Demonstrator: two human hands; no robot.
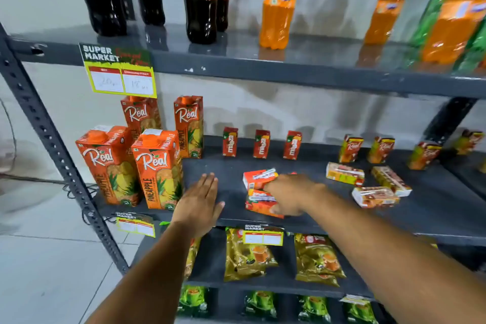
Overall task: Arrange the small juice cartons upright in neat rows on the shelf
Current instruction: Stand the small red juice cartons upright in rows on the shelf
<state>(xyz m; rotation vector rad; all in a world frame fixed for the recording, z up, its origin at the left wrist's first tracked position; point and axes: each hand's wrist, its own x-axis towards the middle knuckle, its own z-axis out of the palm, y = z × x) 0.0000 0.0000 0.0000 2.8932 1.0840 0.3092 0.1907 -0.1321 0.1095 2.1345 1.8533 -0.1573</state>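
Right hand (292, 193) is closed on fallen cartons (259, 179); left hand (201, 202) lies open; three cartons (344, 173) remain flat, six stand.

Two bare forearms in view, no sleeves visible; left hand (199, 202) & right hand (290, 193) bare: no gloves, rings, watch or wristband seen; nails short.

Soda bottles (200, 0) above; 4 pineapple cartons (157, 168)

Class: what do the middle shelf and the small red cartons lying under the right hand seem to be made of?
Shelf: apparently painted metal, dark grey, matte; bolt-holed upright.
Small red cartons: probably coated paperboard, printed, slightly glossy; crisp folded edges.
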